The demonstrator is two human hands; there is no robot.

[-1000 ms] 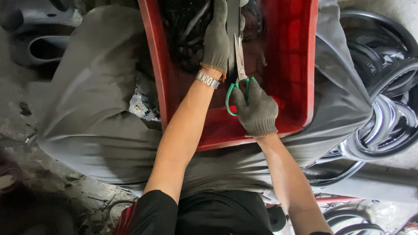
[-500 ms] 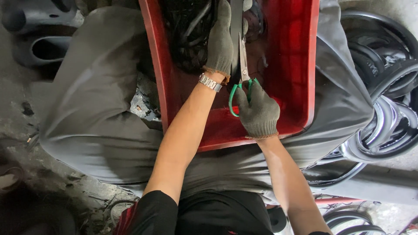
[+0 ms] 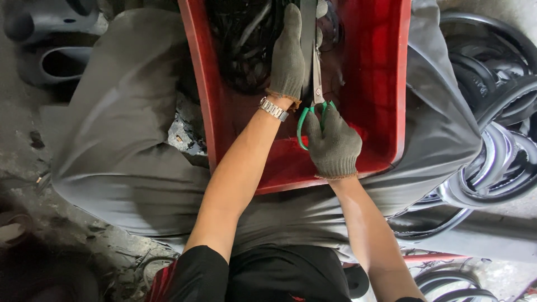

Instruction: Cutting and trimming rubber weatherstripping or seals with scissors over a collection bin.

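Scissors (image 3: 314, 106) gripped by right hand (image 3: 334, 146), cutting strip (image 3: 307, 33).

Knit cloth gloves on hands (image 3: 333, 146); glossy red plastic tub (image 3: 369, 61); metal scissors (image 3: 316, 92), green plastic handles.

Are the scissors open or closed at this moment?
Nearly closed: the blades of the scissors lie together along the dark strip held by the left hand; the right hand grips the green handles.
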